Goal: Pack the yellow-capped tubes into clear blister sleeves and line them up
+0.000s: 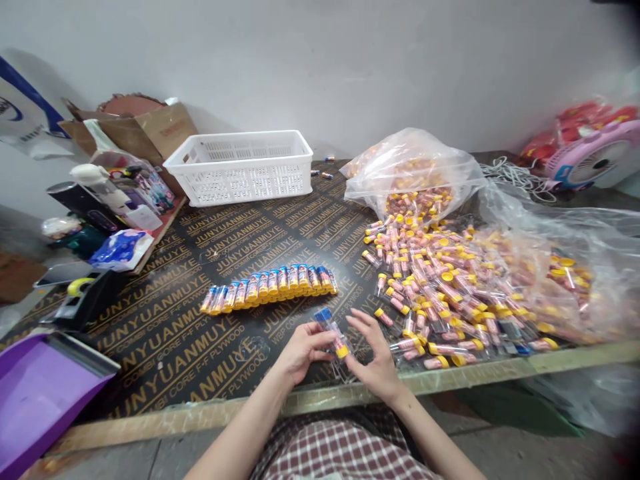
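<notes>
Head view. A small clear tube (331, 331) with a blue label at its far end and a yellow cap at its near end lies tilted between the two hands, just above the near edge of the worktop (165, 347), a dark plywood board printed with repeated gold lettering. The left hand (300, 350) is curled, its fingertips closed on the labelled end of the tube. The right hand (376, 357) pinches the yellow-capped end between thumb and forefinger; its other fingers are spread loosely.

Just beyond the hands, near the middle of the worktop, a row of labelled tubes (270, 287) lies side by side, touching, slanting up towards the right. A loose heap of unlabelled tubes (430, 280) with yellow caps and pink contents covers the right half of the worktop, spilling from an open plastic bag (410, 167) at the far right.

A white slotted basket (243, 167) stands at the far edge; what it contains cannot be seen. A cardboard box (150, 130) sits at the far left corner, with assorted small packages before it. A purple tray (35, 393) projects off the near left corner.
</notes>
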Available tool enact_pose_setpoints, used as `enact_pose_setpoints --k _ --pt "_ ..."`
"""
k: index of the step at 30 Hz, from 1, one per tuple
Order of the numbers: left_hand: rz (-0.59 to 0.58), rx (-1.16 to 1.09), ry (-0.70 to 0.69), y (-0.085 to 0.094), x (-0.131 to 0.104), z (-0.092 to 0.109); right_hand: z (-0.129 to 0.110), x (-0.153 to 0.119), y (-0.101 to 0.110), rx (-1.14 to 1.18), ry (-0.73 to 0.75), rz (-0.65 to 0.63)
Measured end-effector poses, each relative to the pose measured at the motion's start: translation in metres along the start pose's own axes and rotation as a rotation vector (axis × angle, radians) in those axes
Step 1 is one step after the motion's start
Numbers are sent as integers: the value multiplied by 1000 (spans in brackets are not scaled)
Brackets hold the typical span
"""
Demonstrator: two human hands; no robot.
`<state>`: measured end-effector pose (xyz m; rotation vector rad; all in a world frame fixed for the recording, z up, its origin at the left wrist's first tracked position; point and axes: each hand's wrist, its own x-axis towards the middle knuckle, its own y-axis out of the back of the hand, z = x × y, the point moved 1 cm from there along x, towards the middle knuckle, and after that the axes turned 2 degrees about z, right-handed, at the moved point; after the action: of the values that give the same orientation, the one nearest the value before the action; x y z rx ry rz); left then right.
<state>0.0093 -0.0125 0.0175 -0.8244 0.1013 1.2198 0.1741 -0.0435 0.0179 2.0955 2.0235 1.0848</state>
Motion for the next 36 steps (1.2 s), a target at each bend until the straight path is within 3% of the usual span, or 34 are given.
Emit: enact_pose_setpoints --k 5,10,36 --pt "-88 147 17 -13 -9 -3 -3 8 2 227 -27 -163" --pt "-85 188 21 -18 -10 -1 -6 8 3 317 -44 -273" --pt "-70 66 18 -28 -16 -8 -6 -2 -3 486 -92 -140"
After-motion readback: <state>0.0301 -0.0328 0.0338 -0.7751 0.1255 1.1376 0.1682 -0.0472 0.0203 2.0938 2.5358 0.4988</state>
